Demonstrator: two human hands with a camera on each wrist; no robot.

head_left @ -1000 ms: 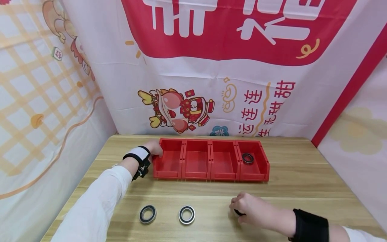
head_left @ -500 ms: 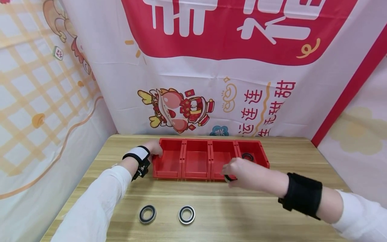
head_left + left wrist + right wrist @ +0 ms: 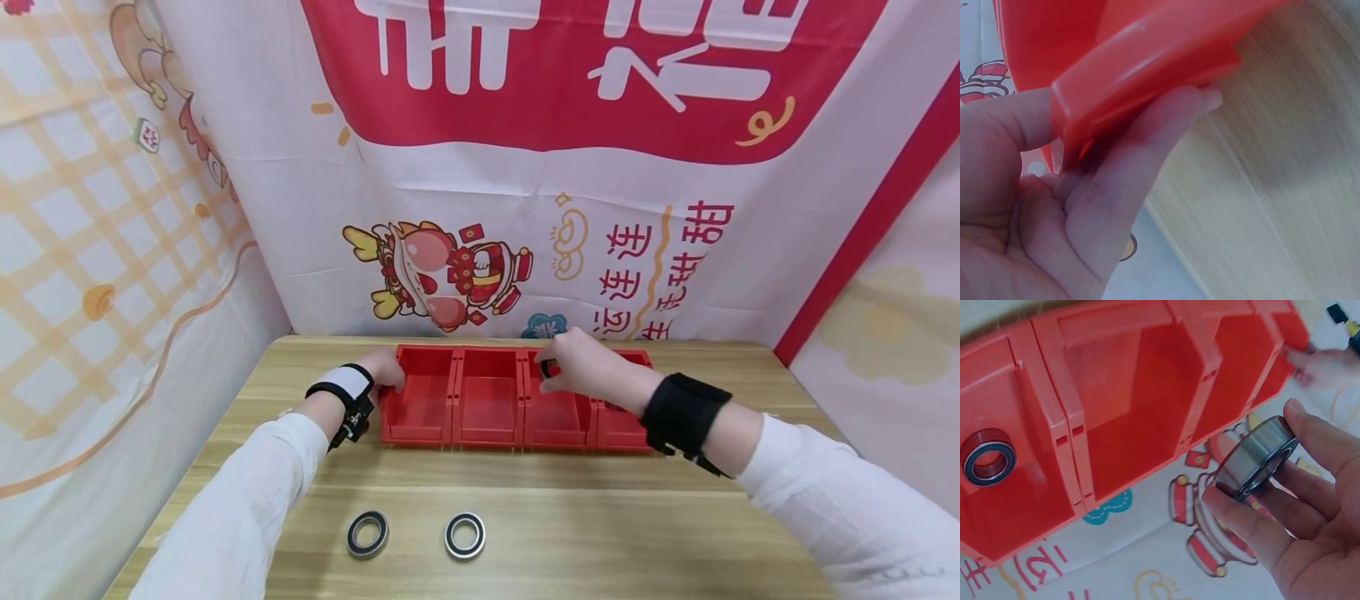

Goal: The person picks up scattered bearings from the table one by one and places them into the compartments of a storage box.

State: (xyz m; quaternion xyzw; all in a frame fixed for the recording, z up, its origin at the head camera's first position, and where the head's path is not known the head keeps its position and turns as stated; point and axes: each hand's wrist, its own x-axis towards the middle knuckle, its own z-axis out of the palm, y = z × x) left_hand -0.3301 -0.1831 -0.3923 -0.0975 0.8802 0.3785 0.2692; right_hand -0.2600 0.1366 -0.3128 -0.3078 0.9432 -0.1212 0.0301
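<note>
While the right hand (image 3: 585, 364) pinches a metal ring (image 3: 1252, 455) between thumb and fingers over the row of red bins (image 3: 487, 435), the ring tilts, its long width slanting from thumb to fingertip, its hole turned toward the palm. The left hand (image 3: 384, 367) grips the row's left end. Another ring (image 3: 988, 446) lies in the rightmost bin (image 3: 625, 439); two more rings (image 3: 352, 536) lie flat on the wooden table (image 3: 570, 533), backed by printed cloth (image 3: 292, 200).

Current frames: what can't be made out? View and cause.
Head: held silver-black metal ring bearing, mostly covered by right hand.
Head: interior of rightmost red plastic bin, partly behind that hand.
Left wrist: leftmost red plastic bin, cut off by top edge.
Left wrist: one fingertip of left hand, behind that bin.
</note>
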